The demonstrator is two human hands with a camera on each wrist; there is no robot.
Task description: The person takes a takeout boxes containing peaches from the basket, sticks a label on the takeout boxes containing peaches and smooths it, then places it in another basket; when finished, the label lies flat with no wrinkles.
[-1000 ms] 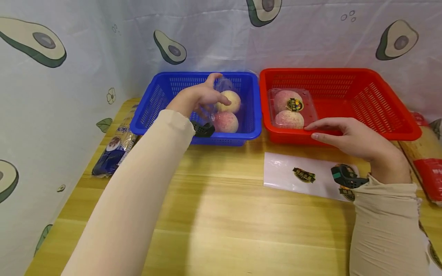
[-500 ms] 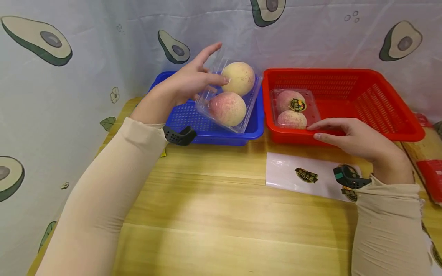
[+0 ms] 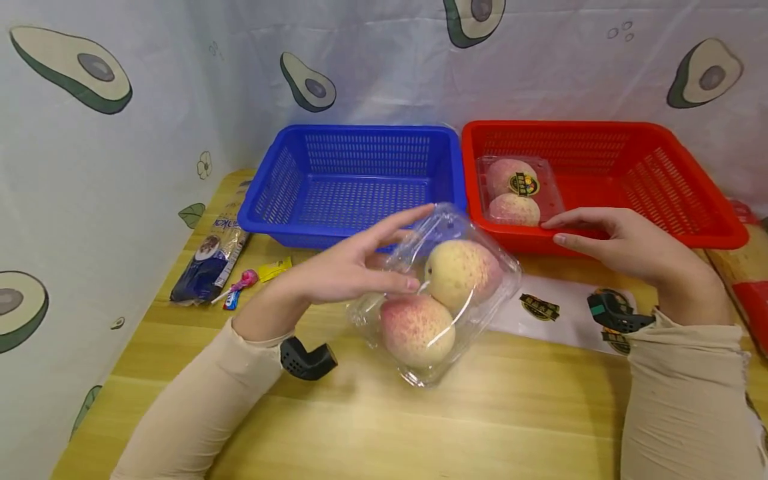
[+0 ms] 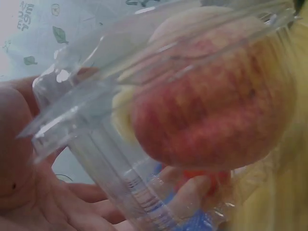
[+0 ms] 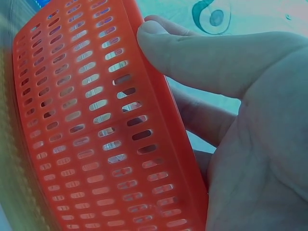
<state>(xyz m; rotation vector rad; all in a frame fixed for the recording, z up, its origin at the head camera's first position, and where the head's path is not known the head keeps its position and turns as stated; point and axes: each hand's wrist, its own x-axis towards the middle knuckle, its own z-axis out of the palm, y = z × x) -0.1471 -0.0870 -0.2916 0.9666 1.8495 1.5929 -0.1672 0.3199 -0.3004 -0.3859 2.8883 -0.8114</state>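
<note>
My left hand (image 3: 345,270) holds a clear plastic clamshell box (image 3: 489,317) by its left side, thumb on top. Inside lie two peaches, a pale yellow one (image 3: 459,273) and a redder one (image 3: 418,332). The box is tilted above the table, in front of the baskets; in the left wrist view the red peach (image 4: 211,106) shows close up through the plastic. My right hand (image 3: 636,243) grips the front rim of the red basket (image 3: 648,237), thumb outside and fingers inside. Another box of two peaches (image 3: 513,210), with a black-and-gold label, sits in that basket.
A blue basket (image 3: 354,230) stands left of the red one. A sheet of labels (image 3: 564,320) lies in front. At left are a blue snack bag (image 3: 207,267), a lollipop (image 3: 247,279) and a yellow wrapper (image 3: 275,269). A red-ended packet (image 3: 753,303) lies far right.
My left hand has lifted the peach box out of the blue basket and brought it toward me and right, over the table. The right hand stays on the red basket's rim.
</note>
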